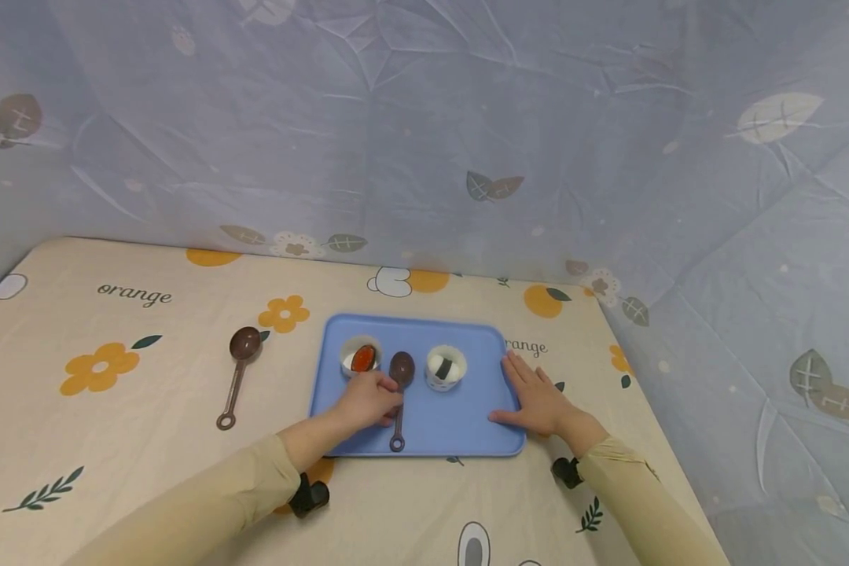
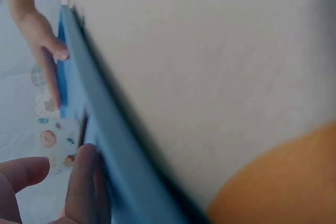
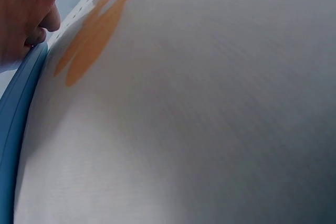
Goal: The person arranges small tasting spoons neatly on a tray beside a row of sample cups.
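On the blue tray (image 1: 453,432) lies a brown spoon (image 1: 401,368), bowl toward the far side. My left hand (image 1: 368,401) is over the tray with its fingertips right at the spoon's handle. In the left wrist view, a gap shows between the thumb and the fingers (image 2: 83,174), and the thin handle (image 2: 83,127) shows just beyond one fingertip. My right hand (image 1: 538,397) rests on the tray's right rim, fingers spread. A white cup (image 1: 352,346) with an orange-red piece stands left of the spoon; another cup (image 1: 442,384) with a rice ball stands right.
A second brown spoon (image 1: 237,369) lies on the patterned tablecloth (image 1: 163,440), left of the tray. Pale blue sheeting (image 1: 424,157) rises behind the table and along its right side. Dark wrist mounts (image 1: 309,495) sit under both sleeves.
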Demonstrator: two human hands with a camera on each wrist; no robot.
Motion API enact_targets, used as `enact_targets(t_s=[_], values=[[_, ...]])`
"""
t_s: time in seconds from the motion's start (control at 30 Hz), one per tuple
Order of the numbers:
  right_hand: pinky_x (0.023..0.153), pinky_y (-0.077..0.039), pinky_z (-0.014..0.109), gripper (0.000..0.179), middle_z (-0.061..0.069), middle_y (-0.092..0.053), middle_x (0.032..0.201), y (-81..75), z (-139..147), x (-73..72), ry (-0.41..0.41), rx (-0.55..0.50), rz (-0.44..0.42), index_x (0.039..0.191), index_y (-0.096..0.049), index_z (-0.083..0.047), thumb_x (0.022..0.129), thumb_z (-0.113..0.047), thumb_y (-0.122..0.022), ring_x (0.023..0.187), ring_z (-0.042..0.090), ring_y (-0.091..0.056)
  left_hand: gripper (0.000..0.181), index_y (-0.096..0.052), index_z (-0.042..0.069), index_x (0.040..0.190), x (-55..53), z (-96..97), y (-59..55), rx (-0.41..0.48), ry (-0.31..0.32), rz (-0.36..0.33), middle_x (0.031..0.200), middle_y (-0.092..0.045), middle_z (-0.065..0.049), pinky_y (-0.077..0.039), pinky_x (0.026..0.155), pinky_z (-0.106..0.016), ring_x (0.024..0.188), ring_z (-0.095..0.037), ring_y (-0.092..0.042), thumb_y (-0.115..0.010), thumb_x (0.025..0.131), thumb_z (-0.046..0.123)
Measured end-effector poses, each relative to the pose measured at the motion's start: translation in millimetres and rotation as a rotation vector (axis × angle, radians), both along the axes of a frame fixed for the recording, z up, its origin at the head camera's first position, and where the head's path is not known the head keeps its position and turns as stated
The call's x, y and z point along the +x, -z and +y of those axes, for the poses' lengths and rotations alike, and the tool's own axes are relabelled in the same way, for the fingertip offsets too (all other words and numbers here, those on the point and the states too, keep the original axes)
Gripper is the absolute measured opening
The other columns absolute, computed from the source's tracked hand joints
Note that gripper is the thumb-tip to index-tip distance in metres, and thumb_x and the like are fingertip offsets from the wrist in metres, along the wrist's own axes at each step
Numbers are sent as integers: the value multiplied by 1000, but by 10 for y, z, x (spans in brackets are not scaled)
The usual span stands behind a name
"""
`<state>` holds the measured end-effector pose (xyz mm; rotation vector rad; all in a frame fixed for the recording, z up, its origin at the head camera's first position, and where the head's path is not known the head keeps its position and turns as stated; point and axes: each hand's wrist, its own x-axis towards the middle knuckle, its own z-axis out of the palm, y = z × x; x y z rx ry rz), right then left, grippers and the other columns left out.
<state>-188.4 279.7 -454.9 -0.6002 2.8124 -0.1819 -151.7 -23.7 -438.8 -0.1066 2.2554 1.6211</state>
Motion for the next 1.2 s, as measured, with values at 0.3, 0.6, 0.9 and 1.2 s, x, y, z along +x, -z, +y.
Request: enact_targets(t_s=[0.3,0.6,0.9,1.2], values=[[118,-12,56,102,15,-7,157,-20,-8,9,9,3,-10,148,-10,-2,80,-62,-57,146,31,-9,26,-58,-4,105,39,-226,-305,-23,150,-50,98,-63,-18,-59,60,-31,78,-21,-65,-54,90,17],[117,-13,58,102,17,-8,157,-8,-1,-7,5,14,0,148,-11,0,80,-62,-57,145,32,-10,36,-54,-6,115,-69,-530,-532,-42,221,-23,115,-60,-23,-59,73,-35,93,-26,-64,-47,94,23],[116,-12,59,105,18,-9,156,14,9,-14,3,-14,1,148,-11,0,78,-65,-56,145,34,-10,44,-48,-9,122,-125,-830,-655,-27,227,-4,119,-57,-27,-58,81,-38,103,-34,-62,-44,96,26],[117,-11,58,105,16,-6,157,-10,1,-4,13,-4,-14,148,-9,-2,79,-65,-56,146,31,-8,48,-44,-9,126,-156,-1052,-633,-73,214,-19,124,-53,-29,-55,89,-40,106,-33,-60,-42,98,29]])
